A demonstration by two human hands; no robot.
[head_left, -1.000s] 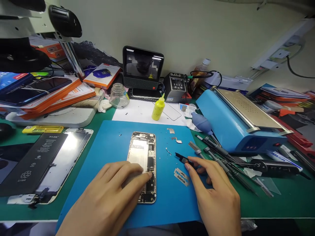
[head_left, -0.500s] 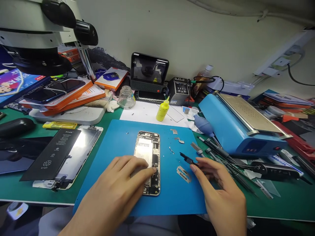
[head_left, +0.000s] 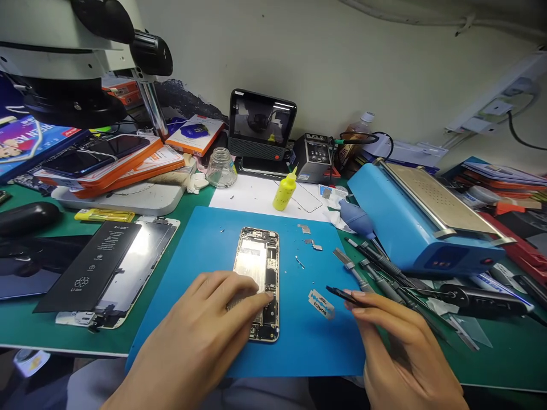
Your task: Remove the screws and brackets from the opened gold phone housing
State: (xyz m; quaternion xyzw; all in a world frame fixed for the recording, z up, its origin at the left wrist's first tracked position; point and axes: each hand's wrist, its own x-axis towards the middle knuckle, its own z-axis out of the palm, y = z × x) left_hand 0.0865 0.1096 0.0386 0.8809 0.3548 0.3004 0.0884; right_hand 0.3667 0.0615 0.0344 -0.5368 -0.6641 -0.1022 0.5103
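Note:
An opened phone housing (head_left: pixel 260 250) lies on the blue mat, its circuit board and bright metal inside exposed. My left hand (head_left: pixel 213 319) rests over its lower left part, fingers curled and thumb on the board side, holding it down. To the right, my right hand (head_left: pixel 393 336) pinches a small, slim black part (head_left: pixel 339 292) between thumb and fingers, just above the mat; its exact kind is unclear. A razor blade (head_left: pixel 321 304) lies beside that hand. Several tiny screws and small metal brackets (head_left: pixel 316 245) are spread right of the phone.
Left lie a phone battery (head_left: pixel 92 265) and a screen assembly (head_left: pixel 147 256). A microscope (head_left: pixel 72 68) overhangs the back left. Behind the mat stand a yellow bottle (head_left: pixel 284 191) and a glass jar (head_left: pixel 221 169). Tools and a blue heating machine (head_left: pixel 427 222) occupy the right.
My right hand has turned and shifted right and slightly down, tilting the black part so it shows edge-on. My left hand stays on the phone housing. The view has shifted slightly.

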